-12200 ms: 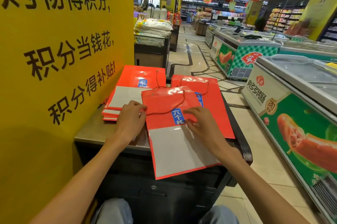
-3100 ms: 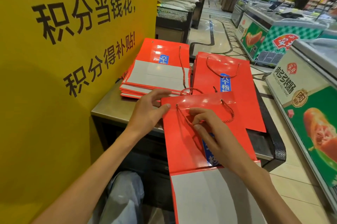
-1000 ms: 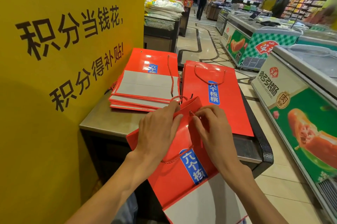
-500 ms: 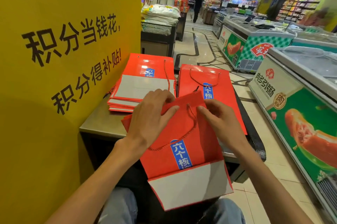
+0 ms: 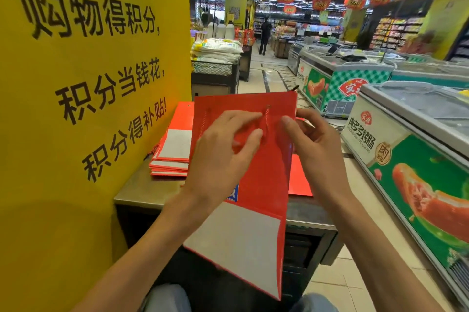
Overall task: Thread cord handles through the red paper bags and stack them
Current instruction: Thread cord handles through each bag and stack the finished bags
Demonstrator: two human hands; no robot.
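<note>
I hold a flat red paper bag (image 5: 264, 179) upright in front of me, its grey folded bottom towards my lap. My left hand (image 5: 223, 149) grips the bag's front, thumb and fingers closing near a red cord handle (image 5: 266, 121) that hangs from a hole by the top edge. My right hand (image 5: 312, 141) holds the bag's right edge, fingers curled behind it. A black cord tip sticks up at the top right corner. Behind the bag, a stack of red bags (image 5: 172, 149) lies on the steel counter (image 5: 142, 192). Another red bag (image 5: 299, 179) lies flat to the right, mostly hidden.
A yellow sign wall (image 5: 88, 108) stands close on the left. Chest freezers (image 5: 411, 149) line the aisle on the right. Sacks on a wire rack (image 5: 215, 57) sit beyond the counter. A person (image 5: 265, 35) stands far down the aisle.
The bag has been lifted from lying tilted on the counter edge to upright before me. Both hands rose with it and now work at the cord hole near its top.
</note>
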